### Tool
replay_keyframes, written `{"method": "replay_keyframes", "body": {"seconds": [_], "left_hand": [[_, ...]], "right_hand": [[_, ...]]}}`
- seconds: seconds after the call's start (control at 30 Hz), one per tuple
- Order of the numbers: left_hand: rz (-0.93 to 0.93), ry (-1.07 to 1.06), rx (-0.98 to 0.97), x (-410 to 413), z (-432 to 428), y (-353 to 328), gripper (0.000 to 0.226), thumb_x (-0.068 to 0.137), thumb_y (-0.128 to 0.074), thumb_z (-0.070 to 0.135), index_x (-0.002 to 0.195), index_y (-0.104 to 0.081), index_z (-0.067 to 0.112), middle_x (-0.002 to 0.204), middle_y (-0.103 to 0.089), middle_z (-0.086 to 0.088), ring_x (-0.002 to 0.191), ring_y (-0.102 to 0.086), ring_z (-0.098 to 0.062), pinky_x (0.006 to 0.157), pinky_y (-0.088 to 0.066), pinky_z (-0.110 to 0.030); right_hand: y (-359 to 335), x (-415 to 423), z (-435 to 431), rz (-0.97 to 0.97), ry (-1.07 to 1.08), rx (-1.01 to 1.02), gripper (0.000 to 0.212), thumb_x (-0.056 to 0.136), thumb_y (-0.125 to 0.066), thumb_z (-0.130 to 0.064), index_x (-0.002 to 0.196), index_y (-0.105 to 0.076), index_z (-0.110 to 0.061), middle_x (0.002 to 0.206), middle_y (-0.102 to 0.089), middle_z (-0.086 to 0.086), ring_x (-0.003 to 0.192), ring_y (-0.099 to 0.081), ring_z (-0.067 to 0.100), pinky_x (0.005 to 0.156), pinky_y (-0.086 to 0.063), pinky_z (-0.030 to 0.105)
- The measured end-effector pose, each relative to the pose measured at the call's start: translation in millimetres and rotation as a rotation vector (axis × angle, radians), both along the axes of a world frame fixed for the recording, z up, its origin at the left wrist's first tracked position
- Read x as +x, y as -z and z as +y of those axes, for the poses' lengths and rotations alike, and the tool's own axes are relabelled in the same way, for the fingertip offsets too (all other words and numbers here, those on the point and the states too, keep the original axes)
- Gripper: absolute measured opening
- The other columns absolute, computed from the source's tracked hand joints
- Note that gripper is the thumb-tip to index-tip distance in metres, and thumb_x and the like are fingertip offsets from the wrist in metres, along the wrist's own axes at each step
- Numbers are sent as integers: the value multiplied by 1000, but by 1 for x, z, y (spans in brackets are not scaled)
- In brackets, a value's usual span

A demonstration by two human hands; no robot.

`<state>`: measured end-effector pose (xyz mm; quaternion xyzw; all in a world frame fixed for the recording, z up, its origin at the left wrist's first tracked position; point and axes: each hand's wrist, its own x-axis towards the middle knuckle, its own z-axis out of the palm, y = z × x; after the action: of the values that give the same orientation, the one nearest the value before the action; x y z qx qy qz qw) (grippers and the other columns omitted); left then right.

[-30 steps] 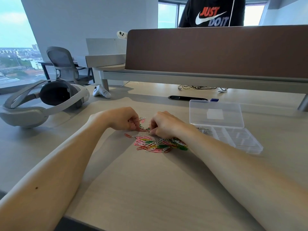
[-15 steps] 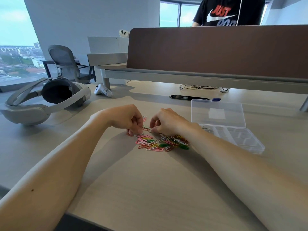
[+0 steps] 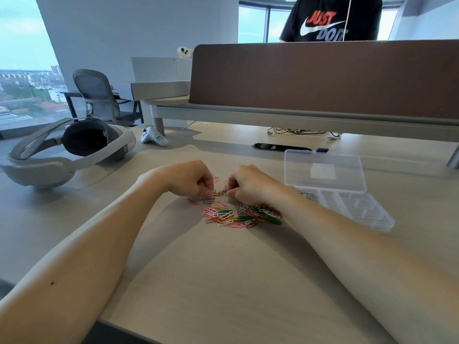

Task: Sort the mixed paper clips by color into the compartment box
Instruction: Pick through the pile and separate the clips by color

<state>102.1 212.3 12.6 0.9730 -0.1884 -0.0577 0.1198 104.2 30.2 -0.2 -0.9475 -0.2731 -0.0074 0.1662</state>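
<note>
A pile of mixed paper clips (image 3: 242, 216), pink, green, white, yellow and red, lies on the desk in front of me. My left hand (image 3: 191, 178) sits at the pile's far left edge, fingers curled down over silver clips (image 3: 207, 200) on the desk. My right hand (image 3: 249, 184) is just right of it, fingertips pinched at small clips; what it holds is too small to make out. The clear compartment box (image 3: 372, 214) stands open to the right, its lid (image 3: 323, 170) raised behind it. A few silver clips (image 3: 308, 194) lie in its near-left compartment.
A white VR headset (image 3: 67, 150) lies at the far left and a white controller (image 3: 154, 139) behind my left hand. A brown partition (image 3: 323, 78) with a person behind it closes off the back of the desk. A black cable slot (image 3: 278, 147) and wires lie beneath it.
Both hands stayed at the far edge of the pile, with small finger movements. My left hand shifted slightly toward the silver clips. The view tilted a little.
</note>
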Motion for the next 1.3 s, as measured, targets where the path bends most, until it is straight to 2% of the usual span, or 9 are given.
{"method": "replay_keyframes", "body": {"seconds": [0.27,0.47,0.6,0.7,0.8,0.93,1.03,1.13,1.3], "left_hand": [[-62,-26,-99,2,1,-3,6,81,-74,19,87,-73,17,71,-69,7,58,-63,-4,57,-50,-15],[40,-13,28,-2,-3,-5,12,74,-81,25,83,-75,22,63,-65,13,56,-55,-2,60,-48,-18],[49,-1,136,-4,-7,-4,13,81,-74,29,85,-73,17,73,-66,4,63,-52,-8,63,-42,-22],[27,11,162,-3,-8,-2,13,84,-70,27,74,-67,21,66,-61,9,61,-50,-6,61,-38,-23],[-40,14,68,-2,-11,-5,23,86,-69,18,66,-60,25,63,-61,11,55,-53,-2,60,-39,-18],[-64,61,-38,-1,-30,-15,17,88,-66,13,72,-64,19,68,-69,6,56,-64,-3,60,-50,-16],[-107,120,-63,5,-57,-28,7,88,-66,16,82,-67,13,73,-71,4,60,-67,-3,60,-51,-13],[-116,195,-147,12,-90,-39,6,87,-66,15,84,-67,11,72,-71,2,58,-67,-4,60,-54,-16],[-111,283,-168,29,-143,-33,6,87,-66,14,86,-67,9,74,-71,0,59,-68,-8,57,-54,-16]], "right_hand": [[-2,2,-6,-19,8,33,15,91,-66,-18,99,-74,-9,98,-70,6,82,-57,16,70,-40,26],[-6,3,-10,-8,-3,57,15,90,-67,-18,99,-74,-8,97,-70,6,82,-58,14,70,-43,26],[-10,3,-16,5,-14,63,15,91,-65,-18,97,-73,-7,91,-66,2,77,-56,9,62,-40,21],[-16,2,-26,-6,-11,74,13,92,-64,-16,96,-73,-7,83,-61,-6,72,-53,0,59,-40,16],[-24,-1,-41,19,2,75,13,92,-62,-10,100,-72,-9,86,-63,-5,81,-59,7,66,-45,20],[-33,-1,-66,28,35,66,18,94,-58,-9,103,-74,-9,92,-67,-4,80,-58,3,68,-45,18],[-43,0,-92,9,113,86,15,94,-60,-14,94,-74,-13,80,-65,-9,70,-56,-1,61,-40,18],[-44,2,-113,-12,194,87,12,92,-63,-19,85,-73,-18,78,-70,-1,65,-61,7,59,-42,22],[-34,0,-136,-11,288,76,13,90,-66,-23,92,-76,-15,68,-64,-10,62,-60,3,55,-42,16]]}}
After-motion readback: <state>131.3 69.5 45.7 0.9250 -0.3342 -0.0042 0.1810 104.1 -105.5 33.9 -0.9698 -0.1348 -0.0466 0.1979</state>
